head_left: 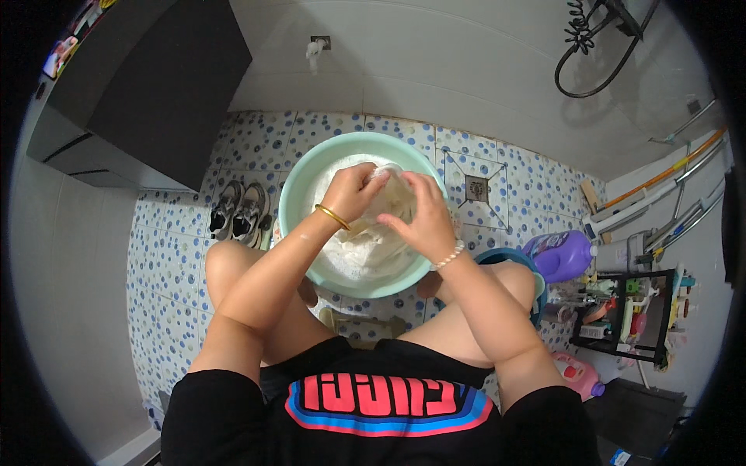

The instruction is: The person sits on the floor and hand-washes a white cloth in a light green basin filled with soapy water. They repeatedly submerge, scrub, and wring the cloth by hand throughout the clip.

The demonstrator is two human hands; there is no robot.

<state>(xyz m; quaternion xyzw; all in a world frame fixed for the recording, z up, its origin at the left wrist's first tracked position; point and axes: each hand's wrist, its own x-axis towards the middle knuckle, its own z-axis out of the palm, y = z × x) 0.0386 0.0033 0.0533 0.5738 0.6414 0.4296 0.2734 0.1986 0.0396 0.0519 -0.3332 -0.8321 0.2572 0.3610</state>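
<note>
A round pale green basin (303,180) stands on the tiled floor between my knees. Soapy water and a soaked white cloth (363,252) fill it. My left hand (351,192), with a gold bangle at the wrist, is closed, its thumb and fingers pinching a bunched part of the white cloth above the water. Facing it over the basin's right half is my right hand (426,219), a beaded bracelet on its wrist. Its thumb and fingers are apart and curved, with the fingertips close to the raised cloth; whether they touch it I cannot tell.
A pair of sneakers (238,210) sits left of the basin, near a dark cabinet (159,85). A floor drain (476,188) lies to the right. Beyond my right knee are a blue bucket (505,255), a purple jug (561,255), a pink bottle (576,374) and a black rack (622,349).
</note>
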